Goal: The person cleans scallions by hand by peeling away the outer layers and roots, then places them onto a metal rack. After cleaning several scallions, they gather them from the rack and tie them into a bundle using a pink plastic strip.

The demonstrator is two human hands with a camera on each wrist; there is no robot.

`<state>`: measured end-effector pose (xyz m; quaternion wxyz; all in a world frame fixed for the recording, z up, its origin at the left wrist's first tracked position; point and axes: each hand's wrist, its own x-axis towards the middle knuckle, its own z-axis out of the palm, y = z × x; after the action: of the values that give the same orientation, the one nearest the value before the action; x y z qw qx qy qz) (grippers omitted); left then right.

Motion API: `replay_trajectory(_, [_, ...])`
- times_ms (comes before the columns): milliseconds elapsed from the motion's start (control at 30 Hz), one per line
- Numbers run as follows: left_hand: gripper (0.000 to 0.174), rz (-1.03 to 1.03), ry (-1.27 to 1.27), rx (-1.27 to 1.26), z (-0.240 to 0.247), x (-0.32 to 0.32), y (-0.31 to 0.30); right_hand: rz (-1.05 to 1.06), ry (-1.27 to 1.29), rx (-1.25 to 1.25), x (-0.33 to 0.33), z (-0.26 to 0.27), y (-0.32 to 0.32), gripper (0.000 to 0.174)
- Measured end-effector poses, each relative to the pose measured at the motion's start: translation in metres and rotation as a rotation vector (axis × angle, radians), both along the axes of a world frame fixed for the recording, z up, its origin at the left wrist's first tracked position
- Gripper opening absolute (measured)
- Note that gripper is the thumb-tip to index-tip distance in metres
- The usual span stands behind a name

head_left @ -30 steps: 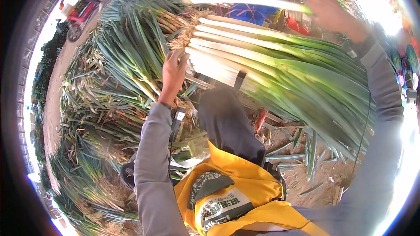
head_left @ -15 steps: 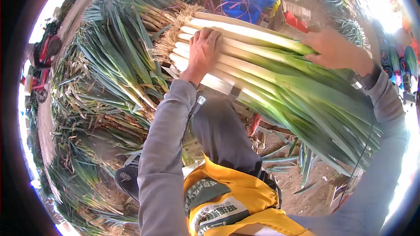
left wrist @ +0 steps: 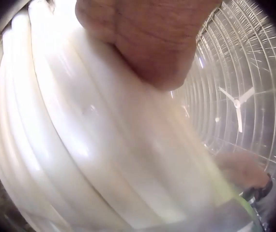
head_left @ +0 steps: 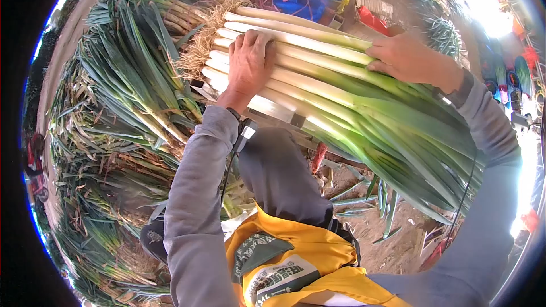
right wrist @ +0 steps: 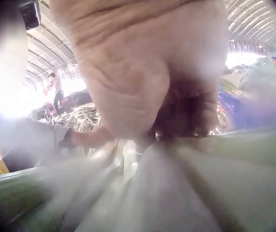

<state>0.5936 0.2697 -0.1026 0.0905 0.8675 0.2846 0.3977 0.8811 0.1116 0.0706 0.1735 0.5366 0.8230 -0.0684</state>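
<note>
The bundle of long white-and-green leeks (head_left: 324, 88) is pressed under the left hand (head_left: 249, 62) and right hand (head_left: 406, 57), fingers relaxed and ungripping, seemingly to keep the stalks level.

The left sleeve (head_left: 193, 204) and right sleeve (head_left: 490, 133) are grey, long and creased, reaching to the wrists. A yellow apron (head_left: 307, 239) bears a grey-and-white patch (head_left: 276, 270) of printed characters, over dark grey trousers (head_left: 278, 170). A black wrist device (head_left: 244, 131) with a white label feeds a thin black cable (head_left: 230, 163). The left hand (head_left: 248, 62) and right hand (head_left: 405, 57) are bare.
</note>
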Motion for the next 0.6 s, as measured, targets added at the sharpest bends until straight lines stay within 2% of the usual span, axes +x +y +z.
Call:
replay_trajectory(100, [0.017,0.016,0.012,-0.020,0.007,0.001,0.001,0.048,-0.039,0.083,0.000,-0.001,-0.002,0.032])
replay_trajectory(167, [0.018,-0.001,0.010,-0.127,0.015,0.000,0.002,0.158,0.003,0.156,-0.001,-0.004,0.001,0.032])
replay_trajectory(300, [0.027,-0.057,0.020,-0.185,0.024,0.004,0.018,0.137,0.010,0.331,-0.013,-0.005,-0.004,0.031])
replay_trajectory(367, [0.026,0.016,0.033,-0.169,0.022,0.009,0.014,-0.224,0.046,0.605,-0.008,-0.030,-0.009,0.032])
replay_trajectory(400, [0.026,0.075,0.052,-0.155,0.021,0.012,0.012,-0.226,0.046,0.602,0.004,-0.039,-0.009,0.032])
replay_trajectory(467, [0.025,0.074,0.062,-0.130,0.019,0.013,0.010,0.003,-0.007,0.265,0.024,-0.048,-0.003,0.034])
replay_trajectory(533, [0.025,0.078,0.067,-0.111,0.017,0.014,0.007,-0.014,0.003,0.254,0.027,-0.059,-0.002,0.034])
replay_trajectory(600, [0.023,0.099,-0.056,-0.012,0.015,0.016,0.005,-0.029,0.007,0.248,0.022,-0.058,0.001,0.033])
